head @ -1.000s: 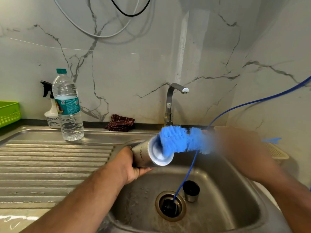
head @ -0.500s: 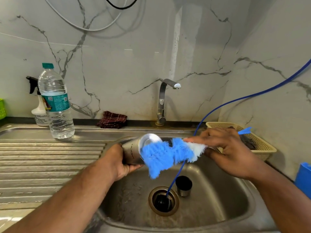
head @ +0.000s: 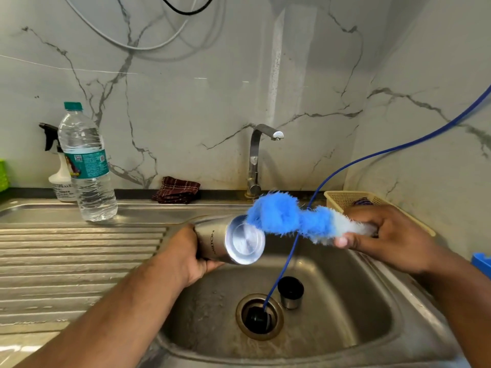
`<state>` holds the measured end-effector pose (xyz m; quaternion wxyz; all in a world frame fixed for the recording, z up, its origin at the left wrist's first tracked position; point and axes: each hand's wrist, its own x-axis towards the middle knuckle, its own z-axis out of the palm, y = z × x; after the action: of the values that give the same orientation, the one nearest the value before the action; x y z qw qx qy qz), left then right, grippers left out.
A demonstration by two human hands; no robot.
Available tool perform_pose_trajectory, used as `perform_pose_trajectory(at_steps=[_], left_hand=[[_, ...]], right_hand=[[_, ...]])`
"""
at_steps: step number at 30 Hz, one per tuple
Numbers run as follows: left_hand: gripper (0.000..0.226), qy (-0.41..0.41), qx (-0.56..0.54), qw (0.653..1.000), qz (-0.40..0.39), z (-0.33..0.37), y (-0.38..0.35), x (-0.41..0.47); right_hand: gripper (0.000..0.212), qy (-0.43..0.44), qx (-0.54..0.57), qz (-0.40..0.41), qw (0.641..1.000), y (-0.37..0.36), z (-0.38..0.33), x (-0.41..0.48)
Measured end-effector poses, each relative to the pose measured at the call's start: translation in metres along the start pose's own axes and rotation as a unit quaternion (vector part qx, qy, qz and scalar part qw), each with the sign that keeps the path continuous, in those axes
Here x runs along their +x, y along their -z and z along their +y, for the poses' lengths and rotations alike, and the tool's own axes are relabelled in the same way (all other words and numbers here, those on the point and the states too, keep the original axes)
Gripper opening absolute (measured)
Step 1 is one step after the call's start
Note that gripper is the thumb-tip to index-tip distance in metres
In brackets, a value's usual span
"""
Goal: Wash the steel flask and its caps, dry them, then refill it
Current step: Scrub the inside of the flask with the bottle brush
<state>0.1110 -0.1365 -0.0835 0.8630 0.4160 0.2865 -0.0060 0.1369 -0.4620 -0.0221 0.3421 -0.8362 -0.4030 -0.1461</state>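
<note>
The flask lies nearly level over the left edge of the sink, its long axis running left to right. The left hand is wrapped round its left half. The end that faces right is a shiny ringed disc, which looks like the closed base. The mouth, if that is so, points left and is hidden behind the hand.

The brush comes in from the right and a little above. The right hand has its fingers curled round the brush's pale end, and the blue head touches the top rim of the disc. Brush and flask lie almost in one line, head against base, so the step in hand is probably scrubbing the outside bottom.

To reach the inside, the flask would have to be swung end for end, since the brush is on the wrong side of it for that (the right hand is the nearer one to the base, the left to the mouth).

One cap stands open side up on the sink floor just right of the drain. A blue hose runs down into the drain and crosses in front of the brush, so it could snag a wide sweep
</note>
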Motion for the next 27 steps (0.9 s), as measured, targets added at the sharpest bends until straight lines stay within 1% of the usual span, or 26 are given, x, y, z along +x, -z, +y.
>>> perform_pose_trajectory(at_steps=[2, 5, 8, 12, 13, 15, 17, 20, 23, 25, 27], left_hand=[[0.033, -0.012, -0.014, 1.000, 0.004, -0.001, -0.001, 0.000], [0.034, -0.034, -0.027, 0.999, 0.017, 0.000, -0.001, 0.001], [0.032, -0.065, -0.035, 0.997, 0.024, 0.003, -0.001, 0.002], [0.039, -0.093, -0.042, 0.994, 0.032, 0.004, 0.003, 0.010], [0.039, -0.096, -0.043, 0.994, 0.034, 0.004, 0.003, 0.011], [0.035, -0.101, -0.042, 0.993, 0.043, 0.006, 0.002, 0.009], [0.035, -0.112, -0.042, 0.991, 0.059, 0.009, 0.004, 0.011], [0.039, -0.123, -0.048, 0.989, 0.073, 0.014, 0.009, 0.014], [0.038, -0.126, -0.050, 0.989, 0.062, 0.012, 0.008, 0.013], [0.036, -0.126, -0.043, 0.990, 0.047, 0.011, 0.006, 0.008], [0.035, -0.123, -0.043, 0.990, 0.043, 0.012, 0.005, 0.006]], right_hand=[[0.058, -0.068, 0.083, -0.074, 0.991, 0.000, -0.003, -0.004], [0.067, -0.105, 0.109, -0.164, 0.975, -0.006, -0.002, -0.003], [0.071, -0.128, 0.138, -0.192, 0.963, -0.006, -0.006, -0.003], [0.061, -0.146, 0.136, -0.210, 0.957, -0.012, -0.005, -0.002], [0.059, -0.140, 0.124, -0.212, 0.959, -0.017, -0.005, -0.001], [0.046, -0.119, 0.087, -0.195, 0.970, -0.023, -0.006, 0.001], [0.036, -0.107, 0.059, -0.162, 0.979, -0.022, -0.003, 0.002], [0.025, -0.090, 0.048, -0.100, 0.990, -0.020, 0.000, 0.003], [0.023, -0.055, 0.044, -0.091, 0.993, -0.036, -0.004, 0.005], [0.026, -0.046, 0.044, -0.089, 0.994, -0.041, -0.003, 0.006], [0.034, -0.050, 0.026, -0.049, 0.997, -0.037, 0.003, 0.006]])
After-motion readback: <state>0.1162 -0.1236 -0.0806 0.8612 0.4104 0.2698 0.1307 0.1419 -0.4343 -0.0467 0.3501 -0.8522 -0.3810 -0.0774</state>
